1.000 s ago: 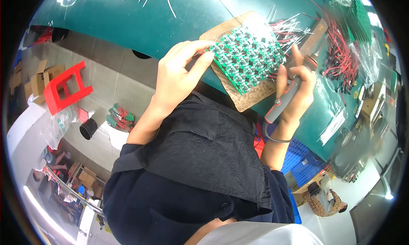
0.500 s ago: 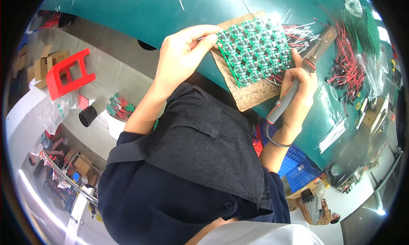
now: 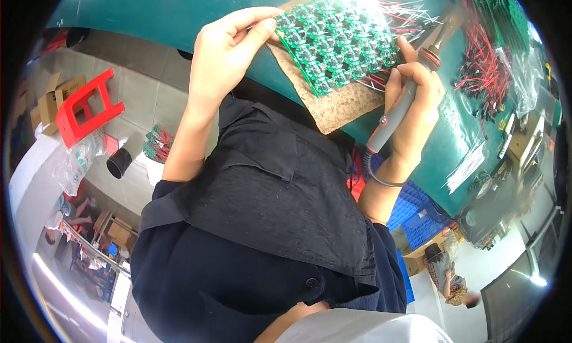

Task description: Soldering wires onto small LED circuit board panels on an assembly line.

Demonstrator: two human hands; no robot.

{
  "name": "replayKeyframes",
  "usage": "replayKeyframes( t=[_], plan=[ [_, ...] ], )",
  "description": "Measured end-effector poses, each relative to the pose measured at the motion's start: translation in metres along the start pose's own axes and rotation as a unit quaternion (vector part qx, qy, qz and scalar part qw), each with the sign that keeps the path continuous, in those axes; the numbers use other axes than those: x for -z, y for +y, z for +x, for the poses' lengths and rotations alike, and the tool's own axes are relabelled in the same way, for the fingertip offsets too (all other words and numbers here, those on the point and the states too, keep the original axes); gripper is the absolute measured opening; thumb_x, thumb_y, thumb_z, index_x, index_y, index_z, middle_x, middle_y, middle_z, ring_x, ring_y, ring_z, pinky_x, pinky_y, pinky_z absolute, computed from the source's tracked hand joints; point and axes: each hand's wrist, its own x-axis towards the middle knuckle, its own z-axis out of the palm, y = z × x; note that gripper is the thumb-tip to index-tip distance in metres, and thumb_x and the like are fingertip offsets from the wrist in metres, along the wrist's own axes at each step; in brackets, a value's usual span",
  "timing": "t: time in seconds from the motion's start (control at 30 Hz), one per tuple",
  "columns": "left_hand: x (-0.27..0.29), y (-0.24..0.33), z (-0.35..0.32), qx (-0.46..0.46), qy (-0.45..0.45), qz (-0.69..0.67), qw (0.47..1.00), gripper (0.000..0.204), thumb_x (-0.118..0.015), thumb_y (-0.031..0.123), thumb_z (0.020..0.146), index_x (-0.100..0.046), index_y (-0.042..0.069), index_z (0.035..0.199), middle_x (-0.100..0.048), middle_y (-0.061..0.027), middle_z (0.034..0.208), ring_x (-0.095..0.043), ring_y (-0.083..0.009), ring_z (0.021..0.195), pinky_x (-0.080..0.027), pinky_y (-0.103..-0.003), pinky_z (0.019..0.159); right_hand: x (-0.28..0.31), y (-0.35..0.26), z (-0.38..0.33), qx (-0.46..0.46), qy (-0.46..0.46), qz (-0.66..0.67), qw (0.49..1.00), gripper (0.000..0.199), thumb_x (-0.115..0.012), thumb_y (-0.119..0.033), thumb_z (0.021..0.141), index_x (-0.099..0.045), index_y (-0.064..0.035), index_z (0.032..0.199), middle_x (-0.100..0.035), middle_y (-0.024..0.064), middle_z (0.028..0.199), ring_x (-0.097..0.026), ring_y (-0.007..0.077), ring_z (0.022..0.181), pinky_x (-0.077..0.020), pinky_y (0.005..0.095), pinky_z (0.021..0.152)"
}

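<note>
A green panel of small circuit boards [image 3: 336, 42] lies on a brown board [image 3: 333, 101] at the near edge of the green table [image 3: 155, 9]. My left hand [image 3: 229, 48] pinches the panel's left corner with thumb and fingers. My right hand [image 3: 417, 104] is closed around a grey-handled soldering iron [image 3: 402, 107], whose tip end points up past the panel's right side among red and white wires [image 3: 396, 12]. Its cord loops under my wrist.
Bundles of red wires [image 3: 485, 69] and clear bags lie at the table's right. A red stool [image 3: 80, 107], cardboard boxes and a black cylinder [image 3: 119, 162] stand on the tiled floor at left. Blue crates [image 3: 417, 215] sit under the table at right.
The view has tilted, so the panel and both hands sit higher in the picture. My left hand keeps its pinch on the panel's corner, and my right hand still holds the iron beside it.
</note>
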Motion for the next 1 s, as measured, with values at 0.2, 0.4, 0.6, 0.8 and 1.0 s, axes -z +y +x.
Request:
replayKeyframes(
  t=[0.2, 0.4, 0.6, 0.8, 1.0],
  plan=[
    [-0.001, 0.004, -0.003, 0.004, 0.0, -0.001, 1.0, 0.021, -0.06, 0.007, 0.093, -0.066, -0.005, 0.11, -0.07, -0.0066, 0.091, -0.066, -0.01, 0.083, -0.051, -0.022, 0.078, 0.004, 0.001, 0.0, -0.008, -0.013, 0.004, 1.0, 0.033, -0.069, 0.005, 0.075, -0.053, -0.0126, 0.098, -0.07, 0.0058, 0.114, -0.06, 0.017, 0.085, -0.0377, 0.0293, 0.088],
    [0.001, 0.004, -0.001, 0.021, 0.001, 0.004, 1.0, 0.022, -0.061, 0.007, 0.093, -0.066, -0.006, 0.11, -0.07, -0.0072, 0.093, -0.066, -0.0102, 0.085, -0.051, -0.022, 0.079, 0.008, -0.001, 0.001, -0.022, -0.042, 0.019, 0.999, 0.031, -0.07, 0.002, 0.075, -0.053, -0.0126, 0.097, -0.069, 0.0074, 0.115, -0.062, 0.0193, 0.093, -0.0363, 0.0306, 0.092],
    [0.01, 0.004, 0.027, -0.008, -0.07, -0.022, 0.997, 0.023, -0.061, 0.009, 0.094, -0.066, -0.003, 0.112, -0.069, -0.0042, 0.089, -0.062, -0.0094, 0.081, -0.05, -0.022, 0.075, 0.004, 0.005, 0.006, 0.086, -0.046, 0.083, 0.992, 0.027, -0.068, -0.011, 0.064, -0.06, -0.0153, 0.089, -0.069, 0.0035, 0.11, -0.056, 0.0261, 0.114, -0.0378, 0.0412, 0.1],
    [-0.017, 0.04, 0.044, -0.152, 0.118, -0.021, 0.981, 0.014, -0.064, 0.006, 0.09, -0.063, 0.0, 0.102, -0.055, 0.0037, 0.084, -0.051, -0.0023, 0.079, -0.043, -0.022, 0.067, -0.012, 0.0, 0.035, 0.087, 0.015, 0.084, 0.993, 0.026, -0.076, -0.001, 0.076, -0.055, -0.0066, 0.09, -0.072, 0.009, 0.098, -0.062, 0.0198, 0.074, -0.0517, 0.0269, 0.067],
    [-0.071, 0.03, 0.018, -0.271, 0.109, 0.008, 0.956, 0.011, -0.077, 0.007, 0.071, -0.066, 0.009, 0.074, -0.057, -0.003, 0.074, -0.058, -0.0187, 0.072, -0.047, -0.03, 0.061, -0.019, -0.027, 0.058, -0.062, 0.083, 0.102, 0.989, 0.03, -0.078, -0.01, 0.079, -0.054, -0.0069, 0.096, -0.073, 0.0067, 0.089, -0.06, 0.0095, 0.064, -0.0508, 0.0247, 0.06]
  ],
)
